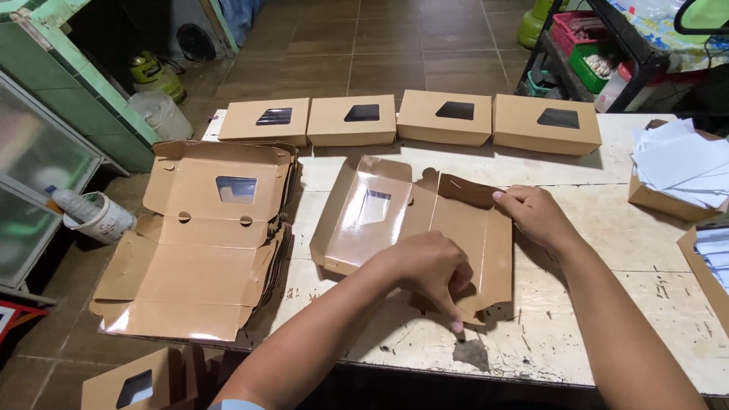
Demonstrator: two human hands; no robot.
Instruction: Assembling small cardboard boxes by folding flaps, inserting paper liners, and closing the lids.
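Note:
A half-folded brown cardboard box (395, 216) with a clear window in its lid lies open in the middle of the worn white table (607, 319). My left hand (429, 269) presses on the box's near right corner, fingers curled over a flap. My right hand (535, 216) grips the far right wall of the same box with thumb and fingers. A stack of flat unfolded box blanks (201, 243) lies to the left of the box.
Several finished window boxes (410, 118) stand in a row along the table's far edge. A box of white paper sheets (676, 167) sits at the right. Another finished box (133, 383) is at the bottom left. A green cabinet, bottles and a shelf with crates surround the table.

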